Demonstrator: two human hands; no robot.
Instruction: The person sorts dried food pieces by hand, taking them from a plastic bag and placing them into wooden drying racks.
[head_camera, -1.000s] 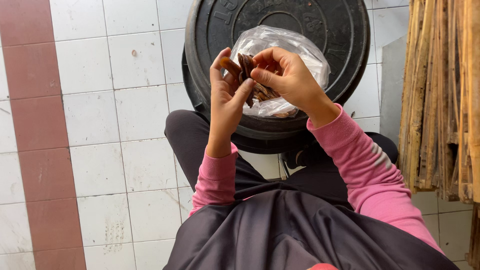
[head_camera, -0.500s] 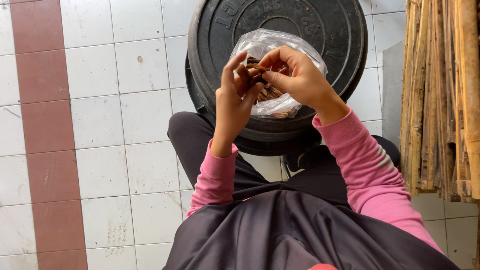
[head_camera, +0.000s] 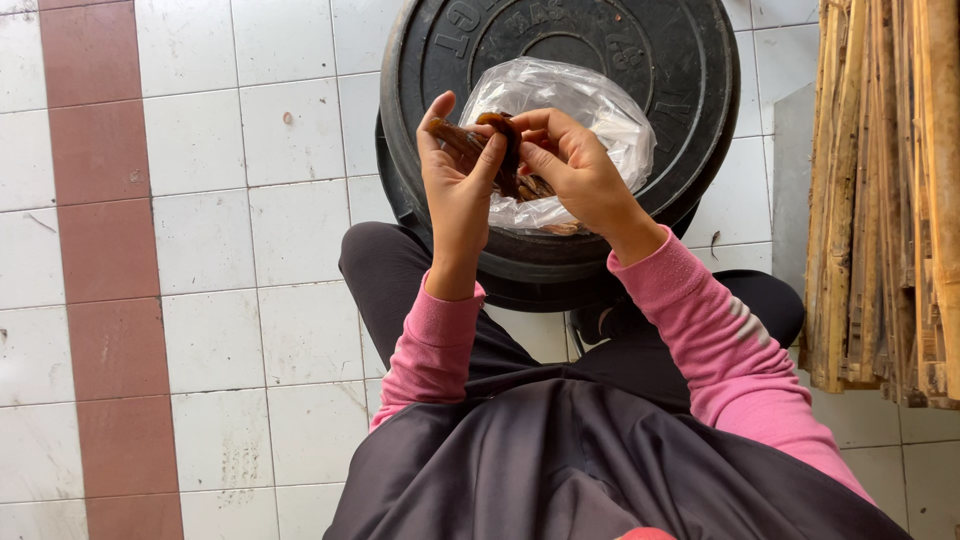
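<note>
Hands work together: our left hand (head_camera: 455, 175) and right hand (head_camera: 575, 170) pinch one brown strip (head_camera: 497, 150) above the clear bag (head_camera: 560, 110) on the black disc (head_camera: 690, 90). Next, we think, steady pulling.

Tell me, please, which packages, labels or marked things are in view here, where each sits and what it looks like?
Clear plastic bag: crumpled, see-through, lying on the black disc behind the hands, brown pieces inside.
Black round disc: on the tiled floor at top centre, raised lettering moulded around its rim, same black as the disc.
Brown strip: dark, glossy, pinched between left hand and right hand.
No signs or screens in view.
</note>
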